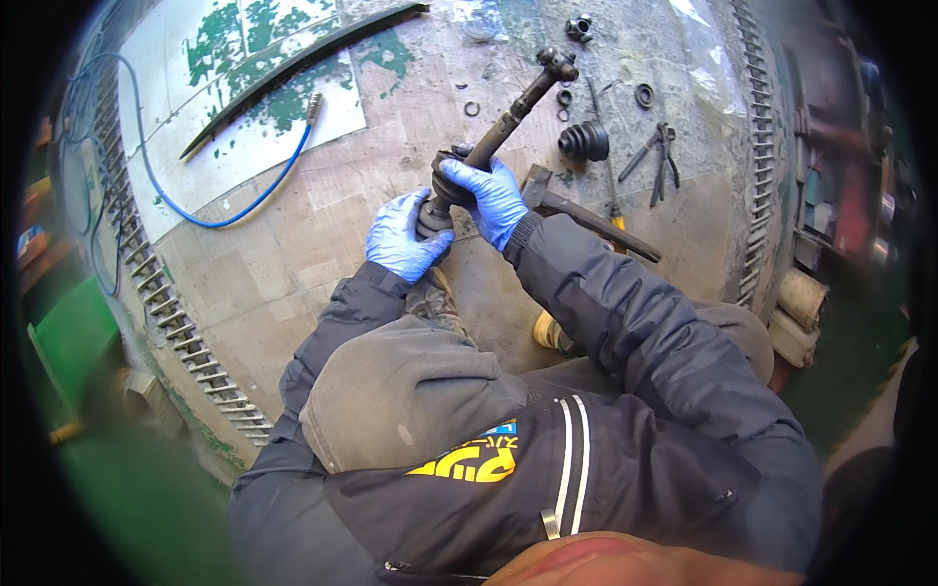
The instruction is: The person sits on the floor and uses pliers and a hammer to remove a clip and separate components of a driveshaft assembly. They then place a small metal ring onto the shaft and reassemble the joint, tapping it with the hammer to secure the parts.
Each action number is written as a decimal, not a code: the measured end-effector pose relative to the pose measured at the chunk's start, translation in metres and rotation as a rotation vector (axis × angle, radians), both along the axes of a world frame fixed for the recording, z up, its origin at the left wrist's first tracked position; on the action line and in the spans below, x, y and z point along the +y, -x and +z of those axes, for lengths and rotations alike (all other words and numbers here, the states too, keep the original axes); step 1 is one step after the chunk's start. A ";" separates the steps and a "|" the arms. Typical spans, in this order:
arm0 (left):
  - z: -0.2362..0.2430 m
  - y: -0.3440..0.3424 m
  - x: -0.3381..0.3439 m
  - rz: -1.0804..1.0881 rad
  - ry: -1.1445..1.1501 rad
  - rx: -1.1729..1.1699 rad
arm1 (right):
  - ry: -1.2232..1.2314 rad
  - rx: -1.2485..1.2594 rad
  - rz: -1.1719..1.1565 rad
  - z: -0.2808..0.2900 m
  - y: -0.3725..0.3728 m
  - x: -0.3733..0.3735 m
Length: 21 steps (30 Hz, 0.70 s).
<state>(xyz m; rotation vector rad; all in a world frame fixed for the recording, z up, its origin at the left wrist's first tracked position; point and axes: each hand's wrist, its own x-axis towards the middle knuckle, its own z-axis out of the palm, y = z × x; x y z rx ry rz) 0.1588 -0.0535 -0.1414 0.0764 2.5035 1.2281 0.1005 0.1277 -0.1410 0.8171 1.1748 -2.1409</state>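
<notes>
Both my hands wear blue gloves and hold a dark drive shaft (504,125), which slants up and away to the right. My right hand (490,200) wraps round the shaft beside a black ribbed collar, probably a rubber boot. At the near end, my left hand (405,239) is closed round the rounded joint end (436,217); its fingers partly cover that end. The far end of the shaft carries a knobbly joint head (558,64). Just right of my right hand lies a hammer (598,224) on the floor.
A loose black ribbed boot (584,142), pliers (666,166), several rings and a small joint part (578,28) lie at the far right. A blue air hose (217,224) curves at the left beneath a long dark bar (293,73). Floor grates (161,303) run along both sides.
</notes>
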 end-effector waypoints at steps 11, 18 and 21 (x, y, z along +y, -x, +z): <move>0.014 -0.039 0.008 -0.089 -0.803 -0.602 | 0.398 -0.120 -0.285 -0.024 0.004 0.006; -0.013 -0.041 0.044 0.895 -1.698 -1.091 | 0.135 -0.167 -0.258 0.020 0.003 -0.038; -0.009 -0.036 0.051 1.025 -1.726 -0.901 | 0.275 -0.086 -0.168 0.031 -0.007 -0.047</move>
